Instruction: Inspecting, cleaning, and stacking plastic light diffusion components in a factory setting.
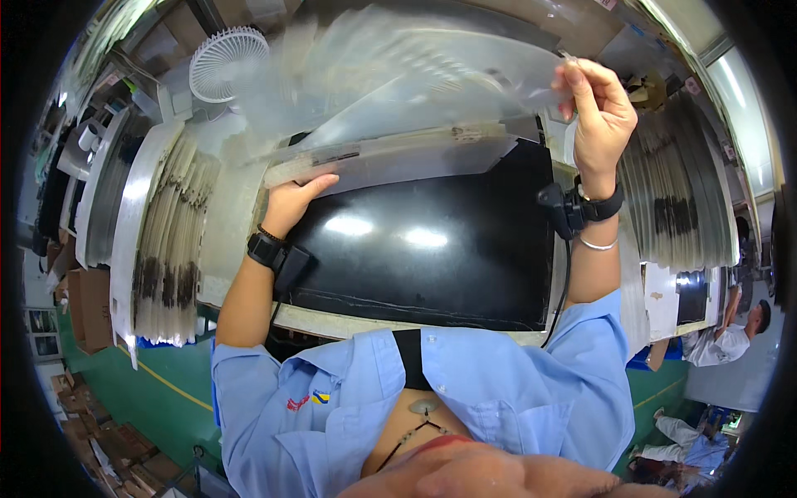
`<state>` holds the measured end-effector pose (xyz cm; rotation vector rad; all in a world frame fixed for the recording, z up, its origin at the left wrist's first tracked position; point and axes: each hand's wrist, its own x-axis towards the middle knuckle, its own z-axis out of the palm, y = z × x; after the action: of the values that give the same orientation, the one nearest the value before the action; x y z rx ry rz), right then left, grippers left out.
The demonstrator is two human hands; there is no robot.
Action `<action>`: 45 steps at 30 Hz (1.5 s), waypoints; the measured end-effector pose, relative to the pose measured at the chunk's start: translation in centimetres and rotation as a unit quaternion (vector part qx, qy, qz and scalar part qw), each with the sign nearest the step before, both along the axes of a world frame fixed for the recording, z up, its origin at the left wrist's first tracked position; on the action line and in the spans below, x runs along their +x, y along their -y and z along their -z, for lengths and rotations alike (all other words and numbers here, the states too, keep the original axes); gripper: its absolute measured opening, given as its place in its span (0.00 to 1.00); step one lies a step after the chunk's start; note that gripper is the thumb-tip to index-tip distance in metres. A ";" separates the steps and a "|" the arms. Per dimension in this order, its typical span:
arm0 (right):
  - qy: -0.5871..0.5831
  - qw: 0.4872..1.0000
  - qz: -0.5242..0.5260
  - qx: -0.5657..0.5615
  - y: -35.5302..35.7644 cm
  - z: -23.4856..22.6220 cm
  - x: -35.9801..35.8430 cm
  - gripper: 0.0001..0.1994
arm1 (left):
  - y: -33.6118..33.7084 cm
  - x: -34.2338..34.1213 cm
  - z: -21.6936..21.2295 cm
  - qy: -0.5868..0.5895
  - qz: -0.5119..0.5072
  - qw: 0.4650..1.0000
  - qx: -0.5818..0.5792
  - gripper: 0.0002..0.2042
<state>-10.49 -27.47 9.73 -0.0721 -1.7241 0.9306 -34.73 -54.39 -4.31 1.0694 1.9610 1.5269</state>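
My right hand [599, 112] is raised at the far right and pinches the corner of a clear film [498, 70] between thumb and fingers. The film spans the far side of the work surface, its left part smeared by motion. My left hand [292, 203] grips the near left end of a translucent sheet [415, 162], thumb on top and fingers out of sight beneath. This sheet is tilted over the far part of a glossy black panel [415, 249]. Dark smudges or print show along the sheet's far edge.
A white fan [228, 65] stands at the far left. Upright stacks of translucent sheets [170, 241] flank the bench on the left, with another stack [677, 187] on the right. A cardboard box [89, 311] is beyond the left stack. Another person [722, 340] is at the far right.
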 end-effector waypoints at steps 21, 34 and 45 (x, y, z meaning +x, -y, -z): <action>0.271 0.936 0.181 0.129 3.7 10.5 1.7 0.15 | 0.4 -1.0 2.8 0.057 0.062 0.996 0.021 0.22; 0.431 0.782 -0.192 0.407 14.7 12.7 9.4 0.21 | 0.0 0.3 0.9 0.118 -0.002 0.993 -0.004 0.12; 0.257 0.748 -0.011 0.612 11.1 6.1 -5.0 0.09 | 1.1 -2.7 6.0 0.123 0.042 0.975 0.181 0.27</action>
<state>-15.49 -38.55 3.62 0.6134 -2.5441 -0.4197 -37.47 -55.47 -10.27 1.0270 1.4885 1.9140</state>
